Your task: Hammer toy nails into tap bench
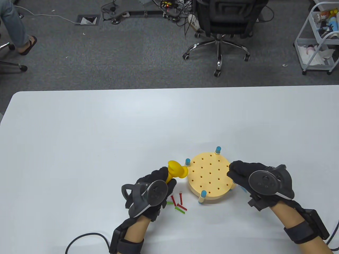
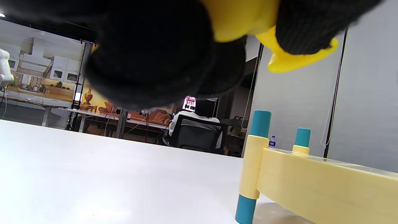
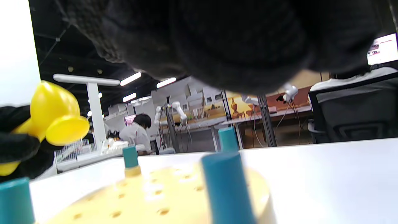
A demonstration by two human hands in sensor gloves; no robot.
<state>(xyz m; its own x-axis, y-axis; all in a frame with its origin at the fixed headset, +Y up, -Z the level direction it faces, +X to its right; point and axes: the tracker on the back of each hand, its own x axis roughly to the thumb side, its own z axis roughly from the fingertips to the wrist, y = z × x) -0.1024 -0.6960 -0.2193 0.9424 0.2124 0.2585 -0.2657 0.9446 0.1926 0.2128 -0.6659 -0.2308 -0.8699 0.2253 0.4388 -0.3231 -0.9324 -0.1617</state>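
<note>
Left hand (image 1: 152, 193): grips yellow hammer (image 1: 177, 170). Right hand (image 1: 254, 180): steadies bench (image 1: 209, 177), grip unclear. Nails (image 1: 178, 202): loose near desk's (image 1: 79, 148) front edge; none inserted.

The round cream tap bench (image 1: 209, 177) stands on blue-tipped legs, its holes unfilled. Left of it I hold the yellow hammer (image 1: 177, 170). Red and green toy nails (image 1: 178, 202) lie loose alongside.

The left hand (image 1: 155, 186) is curled round the hammer (image 1: 177, 171) handle, forearm coming in from the near edge. The right hand (image 1: 247, 176) lies knuckles-up, fingers bent down over the bench (image 1: 209, 176) rim's right side.
</note>
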